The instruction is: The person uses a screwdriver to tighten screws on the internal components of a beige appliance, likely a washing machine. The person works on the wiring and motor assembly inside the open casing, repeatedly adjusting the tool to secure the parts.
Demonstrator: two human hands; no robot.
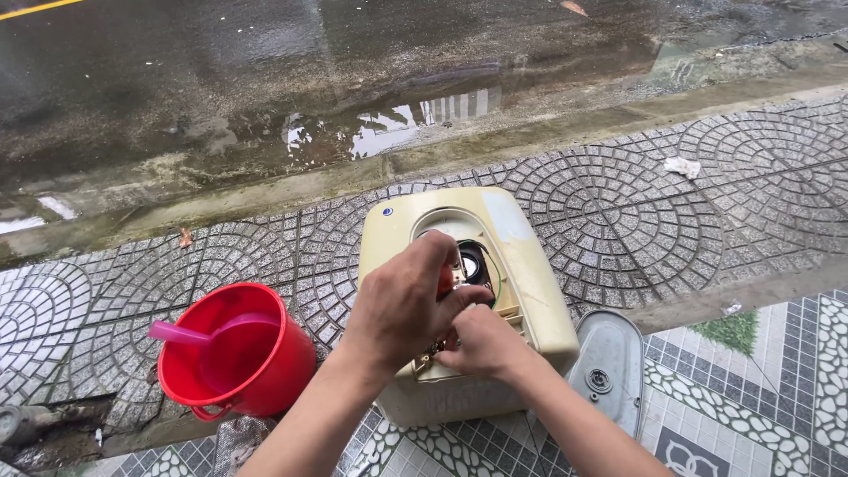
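A cream, boxy water heater tank point(521, 265) lies on the paved ground with its service opening facing up, wires and a dark round part showing inside. My left hand point(402, 300) is curled over the opening, and something red shows just past its fingers; what it grips is hidden. My right hand point(481, 343) is closed at the near edge of the opening, touching small parts there. The two hands touch each other.
A red bucket point(265, 371) with a pink ladle point(172, 333) in it stands to the left. A grey oval cover plate point(609, 367) leans against the tank's right side. A wet road with puddles lies beyond the curb. A scrap of white paper point(682, 165) lies far right.
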